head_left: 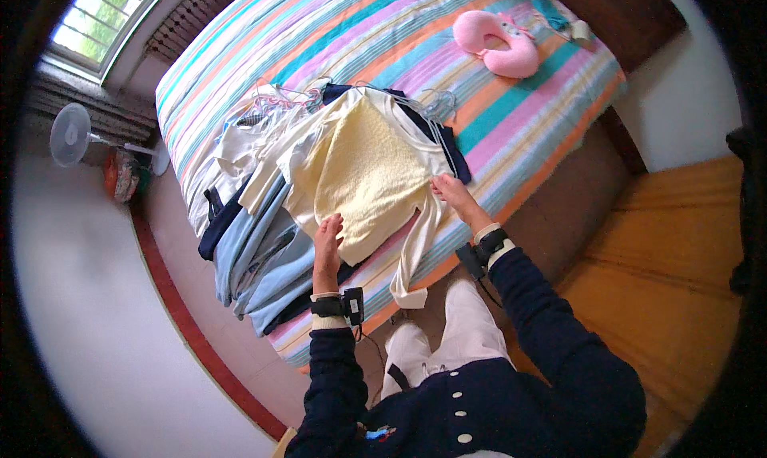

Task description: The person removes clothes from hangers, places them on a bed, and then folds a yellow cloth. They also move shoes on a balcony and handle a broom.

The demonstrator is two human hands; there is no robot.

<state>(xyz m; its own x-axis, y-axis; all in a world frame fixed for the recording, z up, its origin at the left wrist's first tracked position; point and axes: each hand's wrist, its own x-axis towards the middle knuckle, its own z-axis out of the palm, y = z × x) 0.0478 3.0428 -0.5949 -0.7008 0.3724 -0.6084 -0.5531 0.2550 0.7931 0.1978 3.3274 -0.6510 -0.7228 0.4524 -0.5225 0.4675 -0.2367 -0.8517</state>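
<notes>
A pale yellow fuzzy sweater (371,174) with cream sleeves lies spread over a pile of clothes on the bed. One cream sleeve (414,262) hangs down toward the bed's near edge. At the sweater's right side, my right hand (454,193) is closed, pinching the cloth. My left hand (327,238) rests by the lower left edge, fingers stretched out and thumb apart. Light blue jeans (268,254) and dark clothing lie left of it. White garments (240,150) and several wire hangers (435,107) lie beyond and partly under the sweater.
The bed (335,35) has a striped cover. A pink neck pillow (499,47) lies at its far right, near a teal item (551,15). A white fan (72,134) stands at the left below the window (100,19). A wooden surface (647,274) is at the right.
</notes>
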